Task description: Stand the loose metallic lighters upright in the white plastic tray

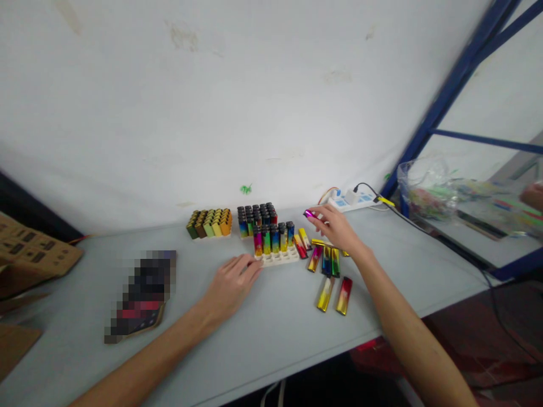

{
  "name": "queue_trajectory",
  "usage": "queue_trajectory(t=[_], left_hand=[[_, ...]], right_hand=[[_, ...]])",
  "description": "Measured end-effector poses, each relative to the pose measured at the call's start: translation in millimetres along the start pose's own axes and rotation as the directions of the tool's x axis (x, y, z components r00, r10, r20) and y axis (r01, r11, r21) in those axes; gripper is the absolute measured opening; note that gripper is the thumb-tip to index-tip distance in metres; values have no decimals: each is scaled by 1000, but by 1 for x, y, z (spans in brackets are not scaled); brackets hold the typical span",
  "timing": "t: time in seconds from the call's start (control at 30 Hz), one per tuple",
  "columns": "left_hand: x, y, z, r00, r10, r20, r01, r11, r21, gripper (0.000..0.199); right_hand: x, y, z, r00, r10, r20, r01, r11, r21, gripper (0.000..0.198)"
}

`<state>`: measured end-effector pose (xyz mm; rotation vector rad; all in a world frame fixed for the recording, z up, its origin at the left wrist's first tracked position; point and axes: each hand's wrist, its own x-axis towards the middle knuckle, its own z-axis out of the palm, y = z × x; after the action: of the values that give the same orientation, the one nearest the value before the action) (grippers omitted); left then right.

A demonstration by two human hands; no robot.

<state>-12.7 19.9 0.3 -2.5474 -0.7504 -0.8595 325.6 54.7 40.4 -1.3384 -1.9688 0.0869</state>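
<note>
My right hand is raised above the right side of the table, its fingers pinching a shiny purple lighter. Below it lie several loose lighters in red, yellow, blue and green. Fingers curled together, my left hand rests on the table and grips the front left corner of a white tray with holes. Several colourful lighters with dark tops stand upright in the tray's back rows. Two more lighters, one yellow and one red and yellow, lie nearer the front edge.
Behind the tray stands another block of upright lighters, with a gold and green block to its left. A pixelated dark object and cardboard lie left. A power strip sits by the wall, near a blue frame.
</note>
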Motion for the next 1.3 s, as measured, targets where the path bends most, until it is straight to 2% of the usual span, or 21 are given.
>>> queue_trajectory(t=[0.13, 0.23, 0.3, 0.37, 0.47, 0.6, 0.8, 0.9, 1.1, 1.2, 1.3], left_hand=[[-1, 0, 1, 1000, -2, 6, 2, 1000, 3, 18], [-1, 0, 1, 1000, 1, 14, -1, 1000, 9, 18], [-1, 0, 1, 1000, 3, 12, -3, 1000, 4, 18], [-1, 0, 1, 1000, 1, 12, -1, 1000, -8, 18], [0, 1, 1, 1000, 4, 9, -4, 1000, -17, 20], [0, 1, 1, 1000, 15, -6, -15, 1000, 0, 25], [0, 1, 0, 1000, 14, 11, -14, 1000, 10, 24], [0, 1, -1, 1000, 16, 10, -16, 1000, 7, 23], [1, 1, -3, 1000, 6, 27, -6, 1000, -12, 23], [0, 1, -1, 1000, 4, 18, -4, 1000, -10, 23], [0, 0, 0, 1000, 9, 8, -8, 1000, -14, 23]], right_hand=[[3, -16, -7, 996, -75, -48, 77, 996, 42, 33], [3, -19, -6, 994, -23, -109, 33, 996, 88, 31], [2, -17, -3, 990, 46, -130, -21, 983, 185, 31], [1, -15, 1, 989, 104, -109, -66, 949, 307, 32], [0, -13, 5, 992, 127, -24, -105, 899, 425, 35], [-1, -12, 8, 992, 112, 54, -124, 864, 487, 34], [-1, -18, 17, 991, 127, 44, -131, 824, 551, 35], [0, -27, 18, 994, 100, 33, -101, 825, 555, 32], [1, -38, 13, 999, -8, -49, 27, 918, 396, 33], [1, -37, 13, 997, -18, -73, 43, 933, 357, 34], [2, -34, 15, 995, 15, -94, 24, 915, 402, 34]])
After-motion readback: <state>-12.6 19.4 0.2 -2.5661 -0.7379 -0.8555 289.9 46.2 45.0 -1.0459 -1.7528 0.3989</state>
